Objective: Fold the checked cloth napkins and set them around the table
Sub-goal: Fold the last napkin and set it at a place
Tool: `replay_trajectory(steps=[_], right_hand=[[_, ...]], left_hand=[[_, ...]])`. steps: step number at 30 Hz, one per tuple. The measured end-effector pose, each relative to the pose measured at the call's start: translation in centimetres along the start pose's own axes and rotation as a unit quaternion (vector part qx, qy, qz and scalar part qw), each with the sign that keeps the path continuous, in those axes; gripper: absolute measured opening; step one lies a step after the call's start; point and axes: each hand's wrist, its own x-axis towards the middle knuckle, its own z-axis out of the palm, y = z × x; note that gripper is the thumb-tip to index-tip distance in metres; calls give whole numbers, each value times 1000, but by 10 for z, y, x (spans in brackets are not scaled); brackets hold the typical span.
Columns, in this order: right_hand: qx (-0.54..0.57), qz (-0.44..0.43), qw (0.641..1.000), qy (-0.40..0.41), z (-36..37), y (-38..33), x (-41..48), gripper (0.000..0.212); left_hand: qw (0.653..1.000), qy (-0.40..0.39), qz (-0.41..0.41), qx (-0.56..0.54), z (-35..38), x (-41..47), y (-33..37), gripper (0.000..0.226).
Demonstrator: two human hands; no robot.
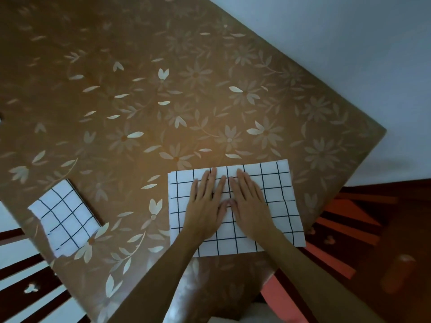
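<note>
1. Open napkin [275, 194]: its middle squares lie under your left hand [205, 206] and right hand [250, 206], both flat on the cloth.
2. Your forearms: both run out at the bottom edge.
3. Table [140, 113]: cut by the top and left edges.
4. Folded napkin [63, 217]: the near corner is broken up by pale flower shapes. You cannot tell whether that is glare or a covering. The layers cannot be counted.
5. Left chair [46, 283]: slats only, cut by the left and bottom edges.
6. Right chair [349, 229]: partly hidden beneath the table corner.
7. Reddish rounded thing [398, 273]: blurred, not identifiable.
8. Dark spot [1, 117]: cut by the left edge.
9. White patch [233, 320]: cut by the bottom edge.
</note>
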Motion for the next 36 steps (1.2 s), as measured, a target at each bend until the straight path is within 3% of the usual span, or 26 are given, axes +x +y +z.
replay_trajectory(steps=[15,25,27,30,36], right_hand=[[-21,39,999,20,-8,53,-27,68],[-15,107,994,27,-13,69,-40,69],[10,117,992,44,-12,46,-39,67],[36,43,998,41,2,7,-49,62],[21,44,998,48,20,4,-67,59]], left_hand=[[999,6,-37,14,0,-25,-26,78],[991,35,-126,39,-2,-48,-18,74],[994,44,-98,20,-3,-43,6,72],[999,42,-28,-1,6,-43,41,65],[1000,23,-16,0,34,-72,38,67]])
